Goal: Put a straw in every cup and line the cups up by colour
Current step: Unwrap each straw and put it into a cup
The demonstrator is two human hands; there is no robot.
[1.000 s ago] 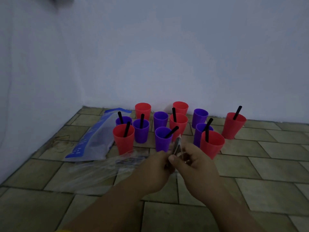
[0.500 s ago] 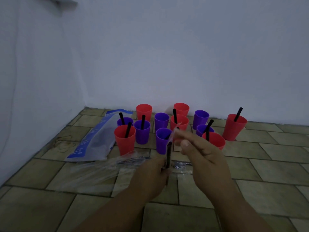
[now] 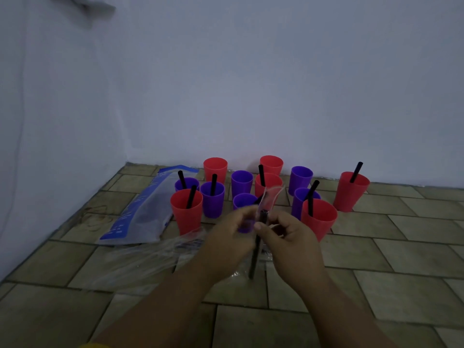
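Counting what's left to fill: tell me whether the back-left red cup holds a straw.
Empty: the back-left red cup shows no black straw above its rim.

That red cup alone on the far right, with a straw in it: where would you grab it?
Probably round the side wall, midway up, from the near side. The red cup stands apart from the other cups with open floor around it, and its straw sticks up past the rim, so a grasp from above would likely knock it.

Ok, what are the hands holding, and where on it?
A black straw in its clear wrapper; left hand and right hand both pinch its upper end, the lower end hanging free.
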